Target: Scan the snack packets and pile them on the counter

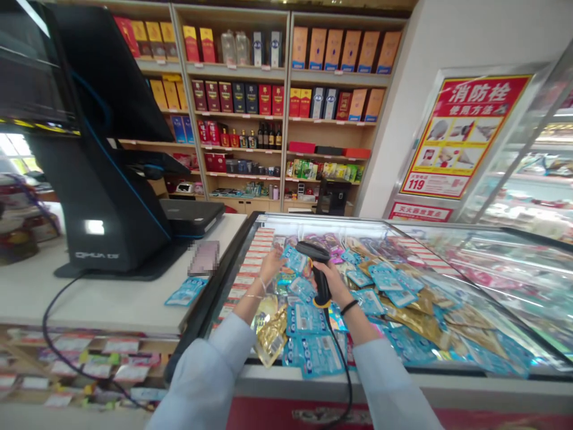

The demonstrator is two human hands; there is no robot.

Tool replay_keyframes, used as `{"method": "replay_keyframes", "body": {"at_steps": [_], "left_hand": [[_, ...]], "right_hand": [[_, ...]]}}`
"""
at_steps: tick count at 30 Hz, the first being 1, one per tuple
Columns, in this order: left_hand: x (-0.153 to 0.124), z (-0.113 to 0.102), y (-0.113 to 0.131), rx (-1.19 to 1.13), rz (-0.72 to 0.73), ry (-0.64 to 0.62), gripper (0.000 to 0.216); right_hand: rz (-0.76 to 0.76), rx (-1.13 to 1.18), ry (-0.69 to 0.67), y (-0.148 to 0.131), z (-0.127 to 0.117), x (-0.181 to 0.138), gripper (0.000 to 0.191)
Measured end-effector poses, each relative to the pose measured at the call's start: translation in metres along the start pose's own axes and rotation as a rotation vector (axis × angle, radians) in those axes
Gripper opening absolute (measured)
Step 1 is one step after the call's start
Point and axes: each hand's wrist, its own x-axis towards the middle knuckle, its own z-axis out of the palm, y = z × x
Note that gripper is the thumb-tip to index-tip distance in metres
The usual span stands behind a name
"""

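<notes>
My left hand (271, 263) is closed on a small blue packet (295, 259), lifted over the glass lid of a chest freezer (447, 365). My right hand (330, 278) grips the handle of a black barcode scanner (316, 266). The scanner's head sits just right of the packet and points toward it. Its black cable (344, 364) hangs down past my right sleeve. Many blue and gold packets (313, 352) lie spread on the glass under both hands.
A black checkout terminal (102, 197) stands on the white counter (111, 298) at left, with one blue packet (185, 292) lying near it. Shelves of boxed goods and bottles (268, 101) fill the back wall. A red fire-hydrant poster (465, 134) hangs at right.
</notes>
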Motion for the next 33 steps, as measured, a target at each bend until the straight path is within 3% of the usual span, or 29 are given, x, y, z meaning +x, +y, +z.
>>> {"method": "replay_keyframes", "body": {"at_steps": [4, 9, 15, 20, 28, 33], "left_hand": [[0.001, -0.049, -0.024, -0.373, 0.097, 0.230, 0.031], [0.005, -0.078, -0.022, -0.355, 0.233, 0.401, 0.039], [0.000, -0.083, -0.009, -0.270, 0.334, 0.463, 0.036], [-0.002, -0.084, -0.010, -0.248, 0.331, 0.461, 0.039], [-0.004, -0.084, -0.012, -0.480, 0.356, 0.452, 0.037], [-0.007, -0.085, -0.009, -0.426, 0.400, 0.474, 0.035]], "right_hand": [[-0.025, 0.013, -0.074, 0.010, 0.026, 0.016, 0.033], [-0.084, -0.079, -0.170, 0.026, 0.045, 0.015, 0.035], [-0.120, -0.097, -0.176, 0.024, 0.037, 0.008, 0.036], [-0.148, -0.083, -0.184, 0.024, 0.032, 0.008, 0.034], [-0.131, -0.118, -0.236, 0.025, 0.038, 0.002, 0.035], [-0.140, -0.109, -0.213, 0.022, 0.038, 0.001, 0.035]]}}
